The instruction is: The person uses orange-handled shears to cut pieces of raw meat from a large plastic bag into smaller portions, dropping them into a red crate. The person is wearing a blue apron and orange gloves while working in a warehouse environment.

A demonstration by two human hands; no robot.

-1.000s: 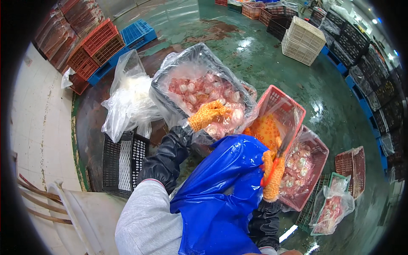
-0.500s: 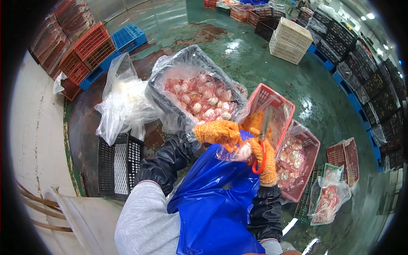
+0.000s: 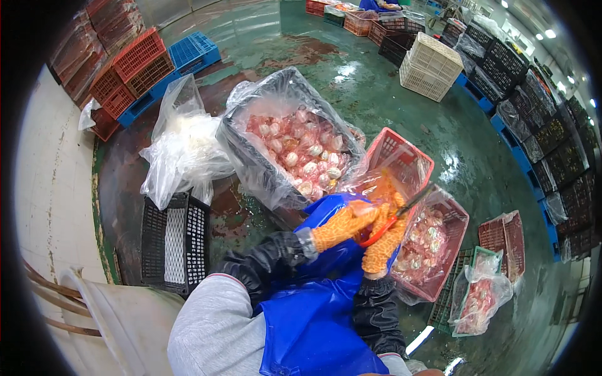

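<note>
My right hand, in an orange patterned glove, closes round red-handled scissors, with the dark blade pointing up and right. Beside it, my left hand, gloved alike, has its fingers pressed together close to the right fingers; what they hold is hidden. Clear plastic film lies just beyond both hands, over the near end of a red crate with something orange in it. A dark crate lined with clear plastic holds many pale round pieces in pinkish wrapping. My blue apron spreads beneath my hands.
A red crate of similar pieces stands to the right, with a smaller plastic-covered crate beyond. White plastic bags and a black crate are at left. Stacked crates line the wet green floor.
My left hand has moved right and down, against the right hand. The scissors have tilted from near upright toward the right. The pale round piece between my hands is out of sight now.
</note>
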